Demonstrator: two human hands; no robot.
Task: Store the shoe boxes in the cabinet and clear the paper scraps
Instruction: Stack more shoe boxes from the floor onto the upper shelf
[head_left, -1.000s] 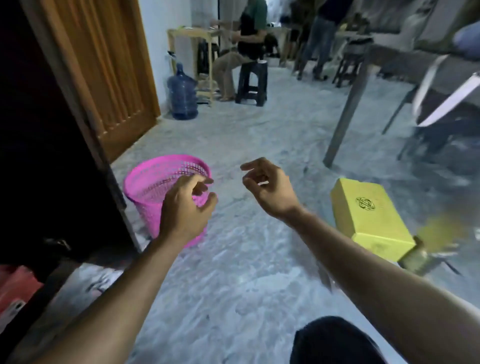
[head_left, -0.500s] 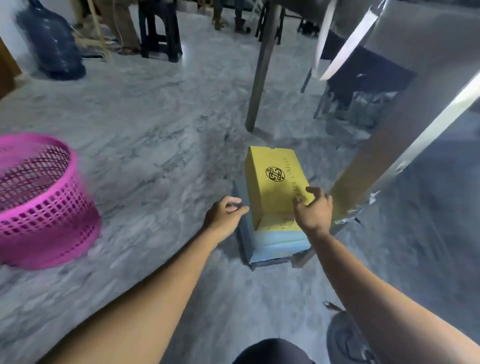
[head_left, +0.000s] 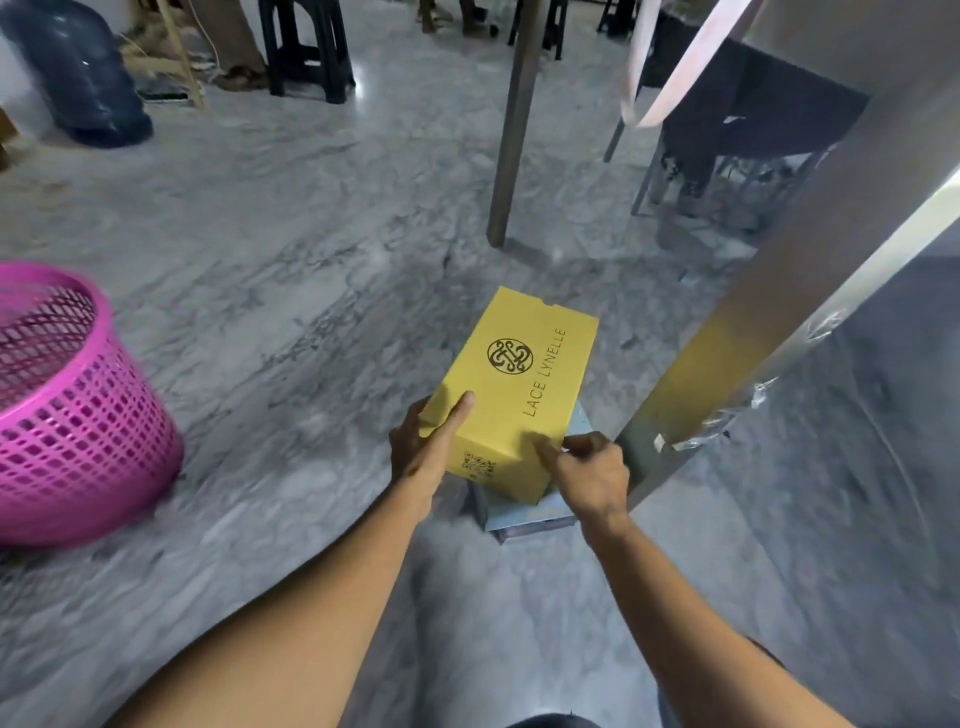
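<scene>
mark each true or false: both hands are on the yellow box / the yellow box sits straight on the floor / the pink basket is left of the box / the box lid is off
1. Both hands are on the yellow box: true, the left hand and the right hand grip its near end.
2. It sits straight on the floor: false, it is above a blue box.
3. The pink basket is left of it: true.
4. The lid is off: false, the box is closed.

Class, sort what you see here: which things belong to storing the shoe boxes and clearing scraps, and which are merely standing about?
Job:
yellow shoe box
pale blue box beneath it
left hand
right hand
pink basket

Bystanders:
water bottle
black stool
table leg
</scene>
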